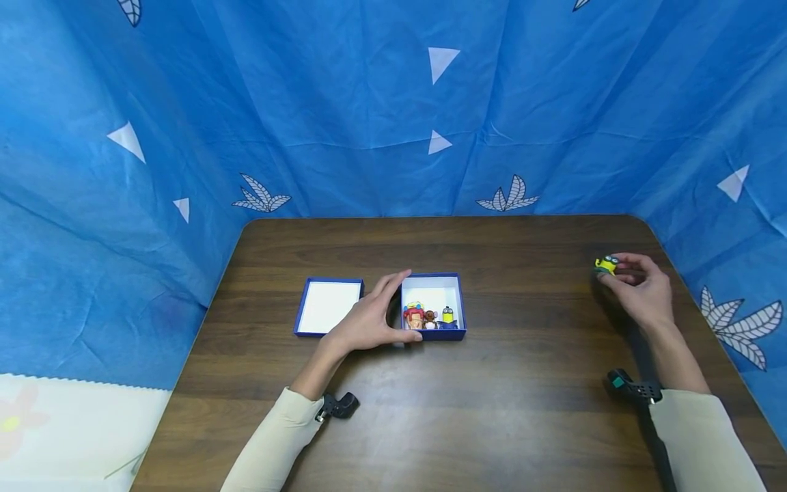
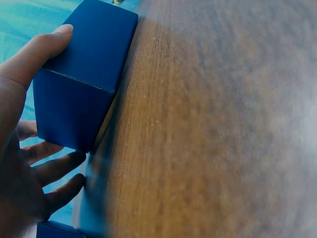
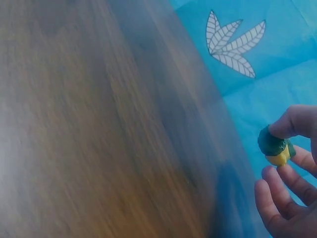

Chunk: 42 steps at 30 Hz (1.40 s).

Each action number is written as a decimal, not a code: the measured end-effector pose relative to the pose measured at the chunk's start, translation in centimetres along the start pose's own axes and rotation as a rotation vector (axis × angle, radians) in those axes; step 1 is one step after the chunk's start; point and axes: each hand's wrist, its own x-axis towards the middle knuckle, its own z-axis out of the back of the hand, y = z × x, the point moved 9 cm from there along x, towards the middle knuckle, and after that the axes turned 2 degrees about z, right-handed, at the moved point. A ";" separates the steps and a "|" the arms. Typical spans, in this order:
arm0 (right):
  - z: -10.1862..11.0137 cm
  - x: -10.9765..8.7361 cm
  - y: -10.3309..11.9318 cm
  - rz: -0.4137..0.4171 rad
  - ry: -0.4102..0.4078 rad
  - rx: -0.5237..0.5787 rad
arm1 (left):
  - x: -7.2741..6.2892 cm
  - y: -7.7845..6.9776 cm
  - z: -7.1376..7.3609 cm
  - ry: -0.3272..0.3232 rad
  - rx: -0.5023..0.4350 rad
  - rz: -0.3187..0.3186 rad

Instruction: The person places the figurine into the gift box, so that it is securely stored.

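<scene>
1. Our left hand (image 1: 369, 321) braces the blue box (image 1: 434, 305) near the middle of the surface (image 1: 492, 410): thumb along the near edge, fingers up the left wall. It looks like a steadying grip, w/ the open top left free. The left wrist view shows the same, thumb (image 2: 39, 49) on the top edge and fingers (image 2: 54, 168) wrapped at the lower corner.
2. Our right hand (image 1: 639, 290) is well apart, near the far right corner, pinching a small yellow toy figure (image 1: 606, 264) at the fingertips. The right wrist view shows it nipped between thumb and fingers (image 3: 285, 186), dark end outward. We judge the light pinch suits so small a thing.
3. The lid (image 1: 328, 305) lies white inside up just left of the box, w/ our left hand between the two; probably parked there to stay close by.
4. Count: 1 box, 1 lid. Inside the box, approx. 3 figures along the near wall: a red and yellow one (image 1: 414, 315), a brown one (image 1: 430, 318), a yellow one (image 1: 448, 314). There may be more; too small to tell.
5. W/ the held toy, that makes 2 yellow figures and 4 toys in all, as far as we can see.
6. A blue cloth (image 1: 393, 102) w/ leaf and triangle prints backs the surface.
</scene>
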 end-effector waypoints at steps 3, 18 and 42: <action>-0.3 -0.3 0.8 0.043 0.006 -0.010 | 0.0 -0.1 0.0 -0.006 -0.007 -0.005; -2.3 -1.3 4.8 0.211 0.088 -0.024 | 0.0 -0.1 0.1 -0.009 -0.009 -0.007; -7.4 -4.0 10.3 0.352 0.273 0.000 | -0.1 -0.2 0.1 -0.001 -0.006 -0.010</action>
